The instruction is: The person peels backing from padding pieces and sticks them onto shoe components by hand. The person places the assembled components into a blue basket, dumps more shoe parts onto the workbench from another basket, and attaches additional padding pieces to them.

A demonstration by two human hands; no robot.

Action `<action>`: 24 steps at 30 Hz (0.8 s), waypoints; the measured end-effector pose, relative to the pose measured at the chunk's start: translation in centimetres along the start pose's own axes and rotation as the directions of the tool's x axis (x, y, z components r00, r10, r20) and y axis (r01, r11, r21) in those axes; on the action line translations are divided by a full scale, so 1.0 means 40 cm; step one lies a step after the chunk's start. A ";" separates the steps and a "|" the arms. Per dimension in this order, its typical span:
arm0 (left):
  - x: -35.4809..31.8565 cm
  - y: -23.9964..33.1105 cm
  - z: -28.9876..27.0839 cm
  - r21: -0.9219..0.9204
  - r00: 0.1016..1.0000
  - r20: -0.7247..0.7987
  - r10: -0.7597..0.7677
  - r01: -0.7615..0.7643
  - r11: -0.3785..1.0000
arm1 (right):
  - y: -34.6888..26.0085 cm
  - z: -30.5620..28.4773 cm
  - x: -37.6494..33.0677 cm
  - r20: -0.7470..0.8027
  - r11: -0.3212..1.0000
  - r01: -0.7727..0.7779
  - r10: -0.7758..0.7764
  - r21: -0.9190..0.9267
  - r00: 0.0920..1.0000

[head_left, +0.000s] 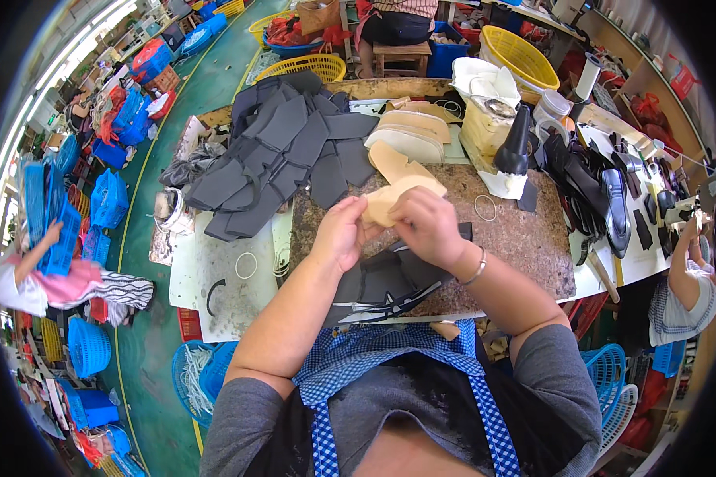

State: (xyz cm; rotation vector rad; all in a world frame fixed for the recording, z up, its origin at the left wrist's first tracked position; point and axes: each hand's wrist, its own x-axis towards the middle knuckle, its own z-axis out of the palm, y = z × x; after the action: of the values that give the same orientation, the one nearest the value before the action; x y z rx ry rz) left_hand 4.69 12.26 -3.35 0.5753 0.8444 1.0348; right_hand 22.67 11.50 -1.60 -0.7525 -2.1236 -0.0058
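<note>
A thin beige sheet piece with a curved edge (pixel 383 200) is held between my two hands over the worn brown work board (pixel 525 238). My left hand (pixel 342 232) pinches its left end between thumb and fingers. At the right end, my right hand (pixel 429 224) closes on it, with the fingertips partly hidden. Just beyond lies another beige piece (pixel 396 162), in front of a stack of rounded beige and white pieces (pixel 410 135). Below my hands, dark grey pieces with pale edges (pixel 390 278) lie near the table's front edge.
A big heap of dark grey cut pieces (pixel 270 151) covers the back left. A glue-stained container (pixel 485 119) holds a black cone (pixel 515 143) at the back right. Black shoe parts (pixel 589 183) lie on the right. Blue baskets (pixel 191 381) stand at lower left.
</note>
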 end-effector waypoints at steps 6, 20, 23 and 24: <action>0.008 0.003 -0.103 0.952 0.892 0.187 0.412 -0.061 -0.300 | 0.050 -0.144 -0.015 -0.565 0.687 -0.415 0.726 0.596 0.391; -0.253 0.017 0.094 0.438 0.768 0.176 0.615 -0.621 0.650 | -0.209 -0.067 0.059 -0.218 0.958 -0.123 0.182 0.259 0.959; -0.273 0.011 0.080 0.564 0.732 0.188 0.655 -0.626 0.538 | -0.212 -0.099 0.084 -0.153 0.991 -0.026 0.046 0.132 0.987; -0.275 0.011 0.081 0.490 0.764 0.163 0.624 -0.612 0.621 | -0.217 -0.109 0.093 -0.139 0.997 -0.009 0.020 0.074 0.990</action>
State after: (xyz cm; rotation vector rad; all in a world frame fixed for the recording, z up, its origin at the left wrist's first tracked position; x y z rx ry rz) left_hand 4.36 2.36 2.41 1.4028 0.9767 1.4487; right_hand 19.70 5.15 6.09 -0.7039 -1.9746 0.0265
